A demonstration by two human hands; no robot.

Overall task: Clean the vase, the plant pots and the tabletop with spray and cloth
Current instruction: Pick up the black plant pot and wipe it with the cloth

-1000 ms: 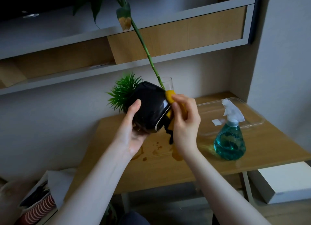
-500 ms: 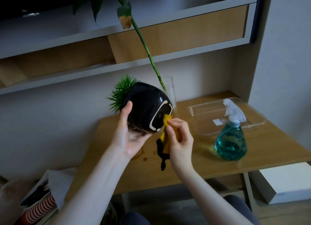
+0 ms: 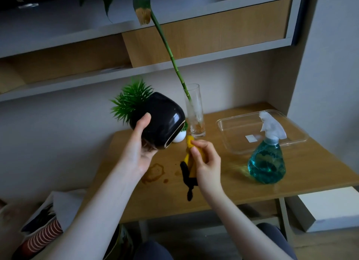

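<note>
— What is the person wearing on the arms?

— Nothing that shows: both forearms are bare from the bottom edge up to the wrists, with no sleeve, watch or ring on the left hand (image 3: 138, 154) or the right hand (image 3: 206, 163).

— And lower down?

— Dark blue-grey trousers (image 3: 272, 238) cover the knees at the bottom of the view.

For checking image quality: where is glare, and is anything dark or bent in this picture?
Head view: a bright highlight sits on the black pot; light glows through the spray bottle onto the tabletop; the top-left corner is very dark; the shelf edges look bowed by the wide lens.
</note>
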